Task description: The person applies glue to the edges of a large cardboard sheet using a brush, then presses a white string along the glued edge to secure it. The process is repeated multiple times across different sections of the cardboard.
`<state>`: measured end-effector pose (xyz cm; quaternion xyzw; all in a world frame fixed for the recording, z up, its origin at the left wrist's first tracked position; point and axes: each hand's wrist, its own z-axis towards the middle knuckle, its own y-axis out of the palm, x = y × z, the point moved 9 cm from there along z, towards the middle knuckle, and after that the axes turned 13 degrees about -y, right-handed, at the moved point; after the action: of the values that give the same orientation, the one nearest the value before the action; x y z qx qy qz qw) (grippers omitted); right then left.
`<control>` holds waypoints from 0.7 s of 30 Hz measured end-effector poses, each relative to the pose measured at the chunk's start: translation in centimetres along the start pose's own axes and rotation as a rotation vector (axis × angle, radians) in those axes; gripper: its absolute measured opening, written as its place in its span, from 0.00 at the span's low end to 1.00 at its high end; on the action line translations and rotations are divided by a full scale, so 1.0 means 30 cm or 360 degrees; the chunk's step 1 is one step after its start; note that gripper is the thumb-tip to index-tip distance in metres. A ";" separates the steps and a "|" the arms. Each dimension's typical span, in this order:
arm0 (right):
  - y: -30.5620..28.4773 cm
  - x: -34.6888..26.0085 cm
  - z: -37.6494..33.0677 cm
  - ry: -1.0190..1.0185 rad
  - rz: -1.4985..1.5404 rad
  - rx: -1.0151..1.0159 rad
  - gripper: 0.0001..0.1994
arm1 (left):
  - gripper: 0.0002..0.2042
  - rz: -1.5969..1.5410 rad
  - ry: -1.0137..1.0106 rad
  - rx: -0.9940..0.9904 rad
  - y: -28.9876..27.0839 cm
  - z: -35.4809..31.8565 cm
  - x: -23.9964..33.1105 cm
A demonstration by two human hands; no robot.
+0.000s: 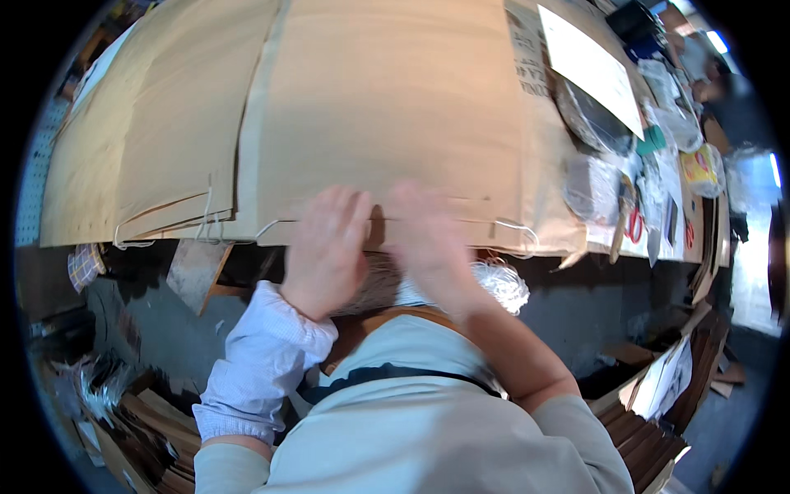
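My left hand (327, 247) rests with fingers spread on the near edge of a large brown paper bag (387, 107) that lies flat on the table. My right hand (428, 239) is blurred by motion right beside it, on the same edge of the bag. White cord handles (517, 229) stick out from the bag's near edge. A bundle of white cord (500, 284) sits just below the table edge by my right forearm. Whether either hand pinches anything is hidden.
More flat brown paper bags (164, 132) are stacked to the left. A white sheet (588, 66), plastic-wrapped items (592, 185) and red-handled scissors (635, 224) lie at the right. Brown sheets (650, 445) are stacked on the floor at lower right. A person (728, 99) is at far right.
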<state>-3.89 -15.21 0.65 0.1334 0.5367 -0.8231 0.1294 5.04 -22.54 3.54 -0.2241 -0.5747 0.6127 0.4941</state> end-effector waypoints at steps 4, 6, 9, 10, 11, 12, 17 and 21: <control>-0.040 0.072 -0.051 0.0445 -0.0319 -0.0341 0.39 | 0.42 0.0281 -0.0482 -0.0410 0.082 -0.040 -0.126; -0.126 0.142 -0.132 0.0490 -0.0451 -0.0250 0.39 | 0.42 0.0407 -0.0738 -0.0296 0.055 -0.083 -0.243; -0.243 0.223 -0.230 0.0625 -0.0420 0.0294 0.36 | 0.36 -0.0157 -0.0757 -0.0062 0.014 -0.109 -0.324; -0.278 0.238 -0.262 0.0672 -0.0366 0.0537 0.34 | 0.33 -0.0221 -0.0785 0.0041 -0.013 -0.102 -0.339; -0.270 0.264 -0.272 0.0730 -0.0346 0.0523 0.32 | 0.30 -0.0289 -0.0812 0.0142 -0.038 -0.094 -0.353; -0.262 0.291 -0.276 0.0788 -0.0324 0.0508 0.29 | 0.25 -0.0088 -0.0788 0.0216 -0.043 -0.088 -0.370; -0.255 0.321 -0.272 0.0947 -0.0113 0.0645 0.21 | 0.17 0.0008 -0.0790 0.0224 -0.037 -0.067 -0.375; -0.265 0.350 -0.300 0.0963 -0.0135 0.0644 0.19 | 0.18 0.0070 -0.0756 0.0222 -0.034 -0.067 -0.376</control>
<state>-15.75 -4.59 0.14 0.3713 0.3822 -0.8404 -0.0984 11.71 -31.45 0.70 -0.0517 -0.6260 0.6969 0.3460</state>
